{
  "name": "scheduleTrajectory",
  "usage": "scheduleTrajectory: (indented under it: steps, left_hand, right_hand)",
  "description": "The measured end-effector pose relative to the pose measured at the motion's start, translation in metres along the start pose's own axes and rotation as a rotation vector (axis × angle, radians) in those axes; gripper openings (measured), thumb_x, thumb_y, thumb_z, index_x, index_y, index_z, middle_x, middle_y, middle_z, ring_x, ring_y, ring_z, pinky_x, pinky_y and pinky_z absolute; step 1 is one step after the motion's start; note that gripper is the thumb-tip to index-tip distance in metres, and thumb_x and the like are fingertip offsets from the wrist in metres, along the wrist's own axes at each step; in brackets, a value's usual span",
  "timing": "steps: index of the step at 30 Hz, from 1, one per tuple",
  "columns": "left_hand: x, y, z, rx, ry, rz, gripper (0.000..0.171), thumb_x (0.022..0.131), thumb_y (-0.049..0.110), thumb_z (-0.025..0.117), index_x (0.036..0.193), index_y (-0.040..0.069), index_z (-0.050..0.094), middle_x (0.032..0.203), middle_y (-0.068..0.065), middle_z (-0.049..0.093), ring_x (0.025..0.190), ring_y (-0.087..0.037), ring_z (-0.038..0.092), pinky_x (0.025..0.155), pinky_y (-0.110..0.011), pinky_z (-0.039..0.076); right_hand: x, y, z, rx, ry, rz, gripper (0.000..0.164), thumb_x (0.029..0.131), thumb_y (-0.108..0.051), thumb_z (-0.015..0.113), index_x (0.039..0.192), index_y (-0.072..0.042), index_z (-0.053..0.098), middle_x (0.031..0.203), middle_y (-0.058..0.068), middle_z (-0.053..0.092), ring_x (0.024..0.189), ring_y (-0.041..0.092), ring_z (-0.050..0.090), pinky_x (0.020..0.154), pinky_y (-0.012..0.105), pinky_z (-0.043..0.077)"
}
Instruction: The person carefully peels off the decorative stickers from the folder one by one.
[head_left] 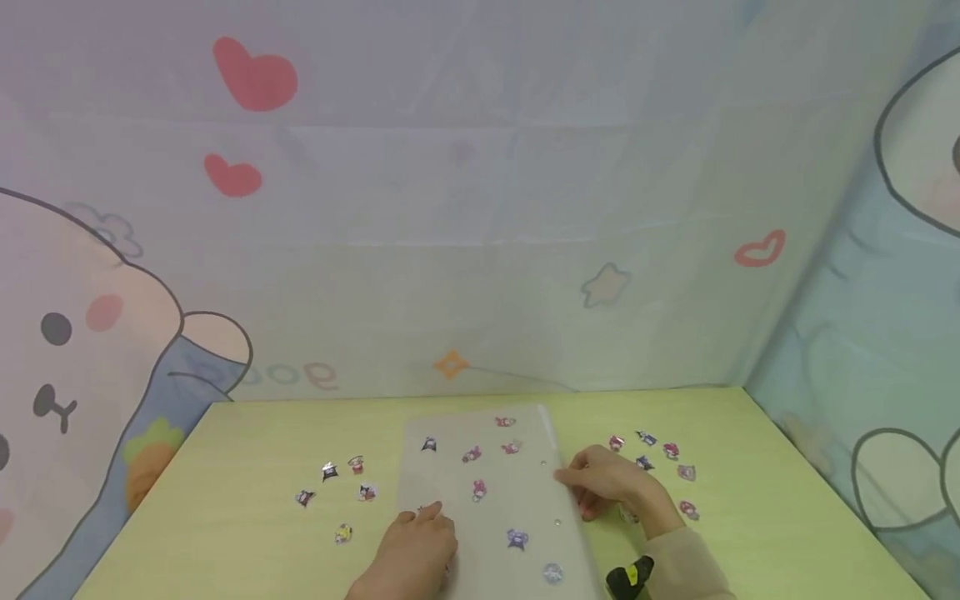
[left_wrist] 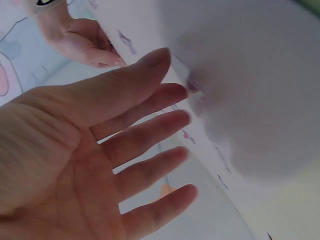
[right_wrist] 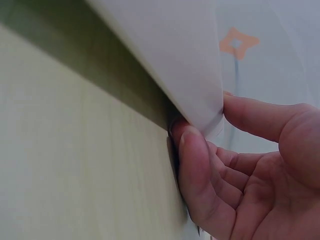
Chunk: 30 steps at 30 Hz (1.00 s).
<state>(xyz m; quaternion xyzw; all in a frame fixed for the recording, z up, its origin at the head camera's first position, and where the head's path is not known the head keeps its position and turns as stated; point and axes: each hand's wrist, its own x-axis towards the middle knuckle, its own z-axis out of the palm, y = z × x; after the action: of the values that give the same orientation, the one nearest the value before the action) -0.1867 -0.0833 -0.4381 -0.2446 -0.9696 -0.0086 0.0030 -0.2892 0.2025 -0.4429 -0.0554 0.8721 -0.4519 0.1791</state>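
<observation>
A large white sheet of paper (head_left: pixel 517 483) with several small cartoon stickers, such as a purple one (head_left: pixel 517 539) and a pink one (head_left: pixel 479 490), lies on the table. My left hand (head_left: pixel 416 550) is over its lower left part, by a sticker that it partly covers. In the left wrist view the fingers of that hand (left_wrist: pixel 100 145) are spread and fairly straight, with the sheet (left_wrist: pixel 260 90) beyond them. At the sheet's right edge, my right hand (head_left: pixel 603 479) holds the paper. The right wrist view shows that hand (right_wrist: pixel 240 170) pinching the edge (right_wrist: pixel 200 112), raised off the tabletop.
Loose stickers lie on the yellow table (head_left: pixel 247 483) in two groups, one left of the sheet (head_left: pixel 342 533) and one to the right (head_left: pixel 671 451). A black and yellow object (head_left: pixel 630 577) is at the right wrist. A printed cloth (head_left: pixel 480 208) hangs behind.
</observation>
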Motion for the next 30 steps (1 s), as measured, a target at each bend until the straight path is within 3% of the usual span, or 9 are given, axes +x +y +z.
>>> scheduleTrajectory:
  steps: [11, 17, 23, 30]
  left_hand:
    - [-0.002, 0.011, 0.009, 0.035, 0.015, -0.015, 0.008, 0.077, 0.012, 0.078, 0.076, 0.013, 0.07, 0.096, 0.0, 0.069, 0.117, -0.023, 0.058, 0.083, -0.043, 0.051]
    - [-0.008, 0.001, 0.008, 0.009, 0.07, 0.032, 0.013, 0.075, 0.013, 0.081, 0.073, 0.017, 0.07, 0.097, 0.004, 0.064, 0.12, -0.029, 0.056, 0.08, -0.047, 0.052]
    - [-0.014, -0.008, 0.006, -0.052, 0.051, 0.051, 0.011, 0.075, 0.014, 0.082, 0.076, 0.021, 0.074, 0.095, 0.006, 0.062, 0.123, -0.032, 0.053, 0.082, -0.049, 0.051]
    - [-0.014, -0.01, 0.007, -0.052, 0.06, 0.057, 0.015, 0.073, 0.014, 0.083, 0.08, 0.024, 0.074, 0.1, 0.008, 0.064, 0.123, -0.03, 0.053, 0.079, -0.045, 0.05]
  right_hand:
    - [-0.003, 0.001, -0.001, 0.013, -0.011, -0.009, 0.023, 0.095, -0.022, 0.064, 0.091, 0.0, 0.063, 0.076, 0.013, 0.061, 0.056, 0.019, 0.06, 0.055, 0.031, 0.055]
    - [-0.002, 0.002, -0.002, 0.009, 0.002, 0.003, 0.022, 0.095, -0.023, 0.064, 0.091, -0.001, 0.064, 0.076, 0.013, 0.061, 0.057, 0.02, 0.06, 0.056, 0.031, 0.055]
    - [-0.002, -0.001, -0.004, 0.015, -0.009, -0.013, 0.023, 0.095, -0.022, 0.063, 0.089, 0.0, 0.063, 0.076, 0.014, 0.061, 0.056, 0.019, 0.059, 0.055, 0.03, 0.054]
    - [-0.004, -0.001, -0.002, 0.017, -0.011, -0.015, 0.023, 0.095, -0.022, 0.063, 0.089, 0.0, 0.062, 0.076, 0.014, 0.061, 0.056, 0.019, 0.059, 0.054, 0.031, 0.055]
